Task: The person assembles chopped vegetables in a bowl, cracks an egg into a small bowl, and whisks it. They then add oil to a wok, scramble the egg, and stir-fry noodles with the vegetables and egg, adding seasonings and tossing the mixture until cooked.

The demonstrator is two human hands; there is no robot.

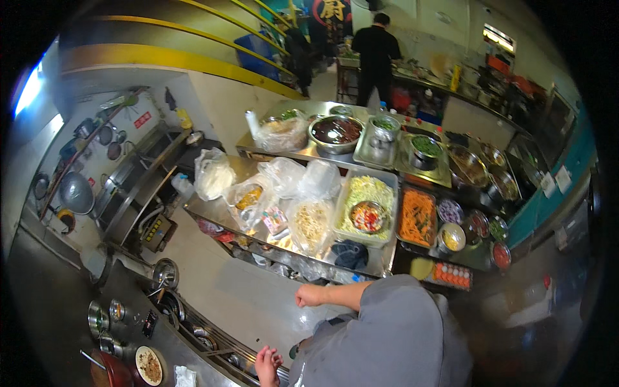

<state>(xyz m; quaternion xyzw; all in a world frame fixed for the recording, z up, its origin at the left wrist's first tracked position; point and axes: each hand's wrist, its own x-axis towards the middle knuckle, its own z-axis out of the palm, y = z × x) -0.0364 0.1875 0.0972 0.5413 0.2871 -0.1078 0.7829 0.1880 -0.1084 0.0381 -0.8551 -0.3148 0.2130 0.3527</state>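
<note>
My right hand (310, 295), its fingers curled closed with nothing visible in them, hangs over the floor in front of the steel prep table (372, 266). Lower down, near the rail of the steel counter, my left hand (268, 364) has loosely bent fingers and nothing in it. Nearest my right hand on the prep table lie a dark cloth (350, 254) and a plastic bag of bean sprouts (311, 225). Beside them stand a tub of shredded cabbage (360, 186) with a bowl of chopped peppers (367, 216) in it, and a tray of shredded carrot (417, 217).
Bottom left, the steel counter (179, 355) holds a plate of food (149, 366), metal bowls and a red pot (109, 370). A sink unit (140, 174) and hanging pans line the left wall. A person in black (376, 55) stands at a far counter. A tray of eggs (452, 275) lies at right.
</note>
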